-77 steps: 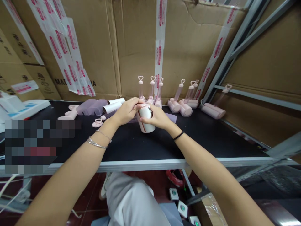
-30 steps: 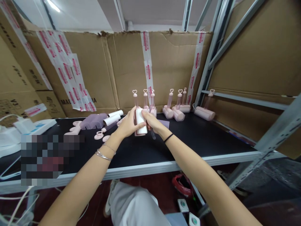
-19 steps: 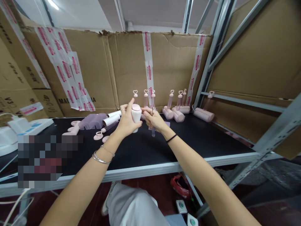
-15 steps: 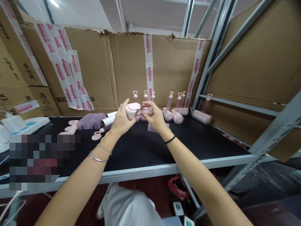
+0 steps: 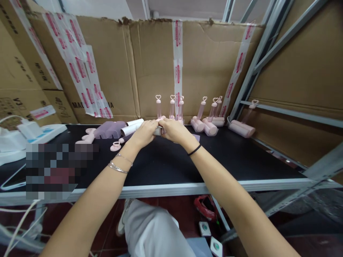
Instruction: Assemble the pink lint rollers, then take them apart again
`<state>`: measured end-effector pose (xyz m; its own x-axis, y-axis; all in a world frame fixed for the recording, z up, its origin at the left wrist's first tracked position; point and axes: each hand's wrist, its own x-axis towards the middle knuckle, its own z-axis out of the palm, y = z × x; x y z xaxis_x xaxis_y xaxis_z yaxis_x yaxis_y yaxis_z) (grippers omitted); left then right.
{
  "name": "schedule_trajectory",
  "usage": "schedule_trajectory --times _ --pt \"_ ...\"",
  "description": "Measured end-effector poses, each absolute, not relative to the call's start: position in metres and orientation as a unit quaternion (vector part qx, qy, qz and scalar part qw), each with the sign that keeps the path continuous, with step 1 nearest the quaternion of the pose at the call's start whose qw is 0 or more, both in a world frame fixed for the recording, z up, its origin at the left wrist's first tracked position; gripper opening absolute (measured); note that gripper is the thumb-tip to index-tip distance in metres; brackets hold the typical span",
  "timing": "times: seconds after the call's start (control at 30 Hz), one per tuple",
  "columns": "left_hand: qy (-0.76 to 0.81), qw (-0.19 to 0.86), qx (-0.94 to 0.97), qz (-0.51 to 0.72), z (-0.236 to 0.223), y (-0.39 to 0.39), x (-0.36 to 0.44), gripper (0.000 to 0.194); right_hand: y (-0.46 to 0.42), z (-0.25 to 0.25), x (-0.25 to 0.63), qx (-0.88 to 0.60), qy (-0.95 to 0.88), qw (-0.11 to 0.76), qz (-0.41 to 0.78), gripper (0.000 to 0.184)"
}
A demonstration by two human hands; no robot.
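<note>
My left hand (image 5: 146,134) and my right hand (image 5: 174,130) meet over the middle of the black tabletop (image 5: 171,164). Both are closed around a small white container (image 5: 158,131), mostly covered by my fingers, so only a pale strip shows between them. Behind my hands stand several pale pink bottles, each with a clear tube and a heart-shaped loop, such as the bottle (image 5: 203,107) to the right. Left of my left hand lie white tubes (image 5: 132,128) and a pink round-ended piece (image 5: 115,145).
Translucent purple trays (image 5: 109,130) lie to the left, near a white power strip (image 5: 50,135) with plugs. Cardboard (image 5: 150,64) walls the back, and a metal shelf post (image 5: 249,78) rises at the right. Below the table edge sit a red bag (image 5: 205,207) and boxes with green buttons (image 5: 205,228).
My hands have come together and turned over the white container, whose pink top was showing before. The view has tilted down and shifted slightly left.
</note>
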<state>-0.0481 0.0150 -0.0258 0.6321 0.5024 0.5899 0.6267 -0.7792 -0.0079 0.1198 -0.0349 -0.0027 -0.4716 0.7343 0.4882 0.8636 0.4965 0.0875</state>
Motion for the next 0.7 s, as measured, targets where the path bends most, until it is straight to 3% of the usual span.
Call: schedule_trajectory --times 0.13,0.3,0.47,0.6,0.7 --pt "-0.280 0.012 -0.925 -0.255 -0.031 0.018 -0.050 0.035 -0.015 -0.020 0.133 -0.410 -0.886 0.195 -0.091 0.020" --pt "-0.311 -0.113 -0.907 -0.261 -0.036 0.021 -0.055 0.014 -0.002 -0.038 0.131 -0.357 -0.909 0.216 -0.019 0.034" --pt "-0.325 -0.176 -0.886 -0.281 -0.025 0.018 -0.067 0.031 0.003 -0.046 0.138 -0.354 -0.896 0.269 -0.015 0.028" --pt "-0.294 -0.247 -0.775 -0.503 -0.011 0.013 -0.079 0.049 0.006 -0.043 0.159 -0.423 -0.848 0.320 0.006 0.026" --pt "-0.257 -0.324 -0.589 -0.694 -0.008 0.013 -0.076 0.051 0.005 -0.038 0.167 -0.452 -0.834 0.315 0.035 0.022"
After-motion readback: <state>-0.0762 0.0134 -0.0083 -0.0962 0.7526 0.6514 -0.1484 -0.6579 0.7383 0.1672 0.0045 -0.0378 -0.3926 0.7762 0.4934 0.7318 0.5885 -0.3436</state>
